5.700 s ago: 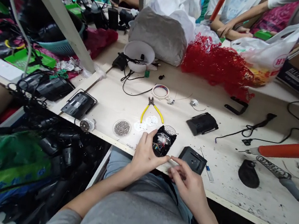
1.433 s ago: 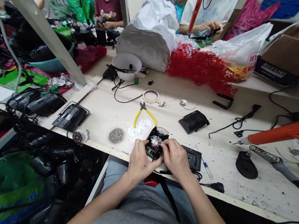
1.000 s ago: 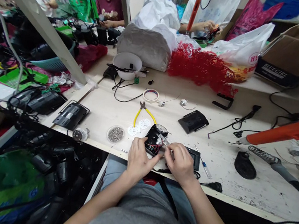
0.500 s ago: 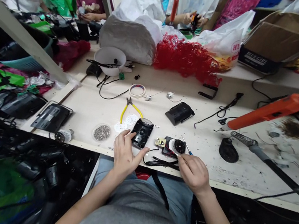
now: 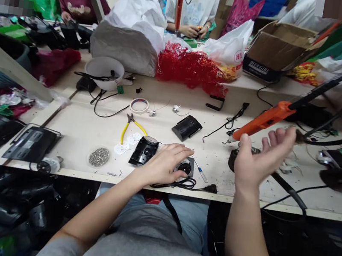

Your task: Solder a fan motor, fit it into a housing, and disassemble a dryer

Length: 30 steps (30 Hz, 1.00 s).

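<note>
My left hand [image 5: 170, 162] lies spread over the black part with the round disc [image 5: 186, 168], its fingers partly covering it. Left of it rests an open black housing [image 5: 144, 151]. My right hand [image 5: 260, 157] is raised with parted fingers beside the orange electric screwdriver [image 5: 264, 121], holding nothing that I can see. A black cable [image 5: 186, 184] lies along the front edge, and a small screwdriver [image 5: 200, 168] sits right of the disc. Behind them is another black housing piece [image 5: 187, 127].
Yellow-handled cutters [image 5: 136, 125], a dish of screws [image 5: 99, 156], a tape roll [image 5: 139, 105] and a white bowl [image 5: 104, 72] are on the left. A soldering iron cable [image 5: 291, 191] crosses the right side. A person [image 5: 193, 6] works across the table.
My left hand has moved right, from the open housing to the part with the disc. My right hand has let go there and risen rightward towards the orange screwdriver. The view has shifted.
</note>
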Each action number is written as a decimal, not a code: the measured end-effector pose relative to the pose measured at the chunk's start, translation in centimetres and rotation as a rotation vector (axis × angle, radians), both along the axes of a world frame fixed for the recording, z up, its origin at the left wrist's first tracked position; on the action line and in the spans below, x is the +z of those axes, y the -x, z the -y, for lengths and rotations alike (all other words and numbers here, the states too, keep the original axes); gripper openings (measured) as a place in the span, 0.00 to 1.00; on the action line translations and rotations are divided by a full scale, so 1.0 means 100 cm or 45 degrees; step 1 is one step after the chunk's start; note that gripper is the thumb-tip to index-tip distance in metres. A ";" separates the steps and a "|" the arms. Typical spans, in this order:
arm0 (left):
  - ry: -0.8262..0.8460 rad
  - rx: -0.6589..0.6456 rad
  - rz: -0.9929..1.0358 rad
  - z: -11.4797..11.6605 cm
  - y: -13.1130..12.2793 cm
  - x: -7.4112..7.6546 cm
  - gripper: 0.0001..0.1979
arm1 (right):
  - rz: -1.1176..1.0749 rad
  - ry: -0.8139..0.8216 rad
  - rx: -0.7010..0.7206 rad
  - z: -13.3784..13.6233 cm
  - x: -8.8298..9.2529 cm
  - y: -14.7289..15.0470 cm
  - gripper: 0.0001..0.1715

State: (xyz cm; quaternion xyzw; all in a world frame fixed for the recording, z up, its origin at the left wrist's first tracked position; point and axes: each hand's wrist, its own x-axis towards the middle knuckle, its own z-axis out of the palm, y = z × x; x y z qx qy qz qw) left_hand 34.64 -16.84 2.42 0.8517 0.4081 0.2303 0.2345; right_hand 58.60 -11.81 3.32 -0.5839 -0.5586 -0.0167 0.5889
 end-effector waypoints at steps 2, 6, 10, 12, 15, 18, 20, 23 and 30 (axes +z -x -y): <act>0.092 -0.120 -0.010 -0.009 0.002 0.005 0.33 | -0.125 0.162 -0.005 -0.026 0.001 -0.003 0.50; 0.178 -0.269 -0.087 -0.012 0.011 0.011 0.35 | -0.224 0.288 -0.029 -0.047 0.001 0.001 0.41; 0.089 -0.103 -0.153 0.002 0.012 0.006 0.43 | -0.259 0.134 0.163 -0.028 0.005 0.018 0.37; 0.007 0.015 -0.157 0.011 0.009 -0.002 0.44 | -0.320 0.072 0.229 -0.014 0.007 0.027 0.40; -0.070 0.123 -0.162 0.020 0.004 -0.017 0.38 | -0.390 0.123 0.249 0.003 0.006 0.035 0.37; -0.047 0.181 -0.139 0.021 0.002 -0.029 0.31 | -0.458 0.281 0.347 0.016 0.002 0.037 0.30; -0.006 0.216 -0.106 0.019 0.001 -0.032 0.29 | -0.522 0.353 0.438 0.022 0.000 0.038 0.28; 0.042 0.255 -0.030 0.017 0.001 -0.031 0.29 | -0.625 0.335 0.553 0.030 0.003 0.039 0.30; 0.152 0.311 0.080 0.016 -0.001 -0.026 0.33 | -0.830 0.211 0.979 0.041 0.031 0.036 0.42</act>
